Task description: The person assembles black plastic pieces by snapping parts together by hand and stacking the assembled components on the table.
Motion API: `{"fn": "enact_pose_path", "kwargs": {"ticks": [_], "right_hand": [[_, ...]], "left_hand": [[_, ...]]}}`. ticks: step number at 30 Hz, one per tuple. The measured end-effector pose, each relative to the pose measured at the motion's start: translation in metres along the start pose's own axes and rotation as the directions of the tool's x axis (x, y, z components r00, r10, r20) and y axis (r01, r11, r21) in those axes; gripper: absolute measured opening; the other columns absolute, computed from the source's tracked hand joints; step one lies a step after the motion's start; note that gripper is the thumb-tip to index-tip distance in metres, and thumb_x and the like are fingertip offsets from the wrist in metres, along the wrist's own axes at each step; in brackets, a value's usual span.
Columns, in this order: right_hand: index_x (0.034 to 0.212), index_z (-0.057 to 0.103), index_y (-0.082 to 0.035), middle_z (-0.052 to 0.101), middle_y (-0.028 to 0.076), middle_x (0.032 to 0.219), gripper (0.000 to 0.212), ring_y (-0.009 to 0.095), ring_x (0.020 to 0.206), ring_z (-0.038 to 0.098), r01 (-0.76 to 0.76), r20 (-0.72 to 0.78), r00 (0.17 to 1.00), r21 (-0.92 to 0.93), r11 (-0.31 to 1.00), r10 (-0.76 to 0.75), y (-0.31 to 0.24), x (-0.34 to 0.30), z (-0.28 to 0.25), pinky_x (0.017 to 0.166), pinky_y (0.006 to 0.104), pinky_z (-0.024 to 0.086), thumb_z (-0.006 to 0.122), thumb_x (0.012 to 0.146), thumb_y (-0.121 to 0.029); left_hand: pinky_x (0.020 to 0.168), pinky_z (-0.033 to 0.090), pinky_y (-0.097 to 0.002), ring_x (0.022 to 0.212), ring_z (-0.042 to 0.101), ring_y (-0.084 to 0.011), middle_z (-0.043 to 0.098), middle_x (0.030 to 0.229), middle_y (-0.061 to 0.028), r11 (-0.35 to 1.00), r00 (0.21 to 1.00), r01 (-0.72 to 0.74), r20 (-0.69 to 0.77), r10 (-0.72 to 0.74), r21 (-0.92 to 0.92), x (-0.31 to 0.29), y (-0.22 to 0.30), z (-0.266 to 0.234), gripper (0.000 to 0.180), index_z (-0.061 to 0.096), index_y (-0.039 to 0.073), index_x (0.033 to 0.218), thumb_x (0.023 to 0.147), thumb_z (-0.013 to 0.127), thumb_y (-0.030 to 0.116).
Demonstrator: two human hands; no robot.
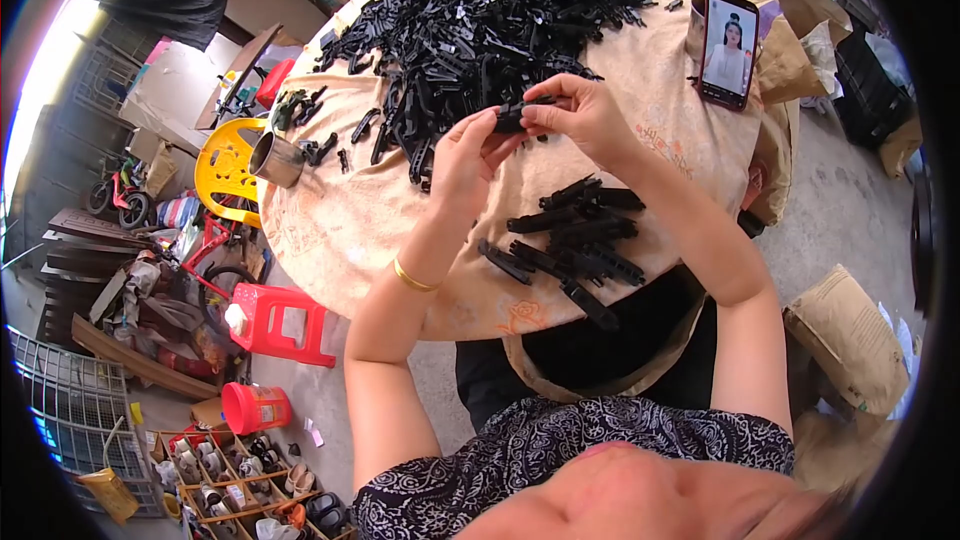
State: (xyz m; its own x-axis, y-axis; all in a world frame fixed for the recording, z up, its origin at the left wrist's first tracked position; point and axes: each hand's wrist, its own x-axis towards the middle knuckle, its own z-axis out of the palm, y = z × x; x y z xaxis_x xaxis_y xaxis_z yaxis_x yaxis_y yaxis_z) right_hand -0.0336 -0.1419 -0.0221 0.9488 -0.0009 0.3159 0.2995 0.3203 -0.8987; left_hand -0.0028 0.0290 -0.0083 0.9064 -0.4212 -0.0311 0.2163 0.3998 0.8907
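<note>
Between the fingertips of both hands is a small black plastic part (pixel 510 120), held above the table. My left hand (pixel 468 155) pinches its left end, and a gold bangle circles that wrist. My right hand (pixel 580 120) grips the other end between thumb and fingers. Just beyond my hands spreads a large heap of similar black plastic parts (pixel 470 30). Closer to me, near the table's front edge, lies a smaller pile of long black pieces (pixel 575 235). The exact shape of the held part is partly hidden by my fingers.
A light patterned cloth covers the round table (pixel 320 260). A metal cup (pixel 276 160) stands at its left edge, and a phone (pixel 729 50) is propped at the right. A yellow chair (pixel 225 170), red stool (pixel 285 323) and red bucket (pixel 255 408) are on the left.
</note>
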Motion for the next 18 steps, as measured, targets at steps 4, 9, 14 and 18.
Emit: {"fn": "enact_pose_path", "kwargs": {"ticks": [4, 9, 14, 18], "right_hand": [[0.097, 0.059, 0.003, 0.064, 0.008, 0.084, 0.015, 0.014, 0.077, 0.064, 0.026, -0.120, 0.992, -0.182, 0.983, -0.048, -0.005, -0.003, 0.003, 0.072, 0.0244, 0.052, 0.061, 0.083, -0.003], [0.091, 0.064, 0.004, 0.066, 0.007, 0.080, 0.012, 0.010, 0.073, 0.063, 0.240, 0.013, 0.967, -0.380, 0.894, -0.254, 0.004, -0.005, 0.007, 0.064, 0.0214, 0.051, 0.064, 0.079, 0.000], [0.091, 0.065, 0.002, 0.067, 0.009, 0.077, 0.016, 0.012, 0.068, 0.064, 0.330, 0.051, 0.935, -0.486, 0.810, -0.350, 0.004, -0.006, 0.006, 0.062, 0.0223, 0.051, 0.067, 0.076, -0.002], [0.090, 0.064, 0.002, 0.066, 0.013, 0.083, 0.023, 0.017, 0.073, 0.064, 0.386, 0.128, 0.902, -0.670, 0.635, -0.413, -0.003, -0.007, 0.001, 0.065, 0.0254, 0.051, 0.072, 0.072, -0.011]], "left_hand": [[0.080, 0.053, -0.0298, 0.087, 0.063, -0.0236, 0.061, 0.097, -0.0139, 1.000, 0.999, -0.019, -0.029, 0.018, -0.024, -0.003, -0.006, 0.001, 0.019, 0.053, -0.004, 0.103, 0.089, 0.051, 0.009], [0.079, 0.053, -0.0287, 0.085, 0.062, -0.0205, 0.060, 0.098, -0.0131, 0.996, 0.995, -0.080, -0.070, 0.077, -0.046, -0.003, -0.005, 0.000, 0.018, 0.052, -0.003, 0.102, 0.089, 0.052, 0.009], [0.078, 0.052, -0.0263, 0.085, 0.062, -0.0177, 0.061, 0.094, -0.0111, 0.984, 0.987, -0.155, -0.022, 0.157, 0.091, -0.006, -0.005, 0.003, 0.018, 0.054, -0.002, 0.100, 0.086, 0.059, 0.008], [0.064, 0.045, -0.0189, 0.074, 0.056, -0.0075, 0.061, 0.084, -0.0036, 0.772, 0.944, -0.309, 0.078, 0.322, 0.556, -0.007, 0.002, 0.002, 0.021, 0.054, -0.001, 0.099, 0.082, 0.064, 0.003]]}}
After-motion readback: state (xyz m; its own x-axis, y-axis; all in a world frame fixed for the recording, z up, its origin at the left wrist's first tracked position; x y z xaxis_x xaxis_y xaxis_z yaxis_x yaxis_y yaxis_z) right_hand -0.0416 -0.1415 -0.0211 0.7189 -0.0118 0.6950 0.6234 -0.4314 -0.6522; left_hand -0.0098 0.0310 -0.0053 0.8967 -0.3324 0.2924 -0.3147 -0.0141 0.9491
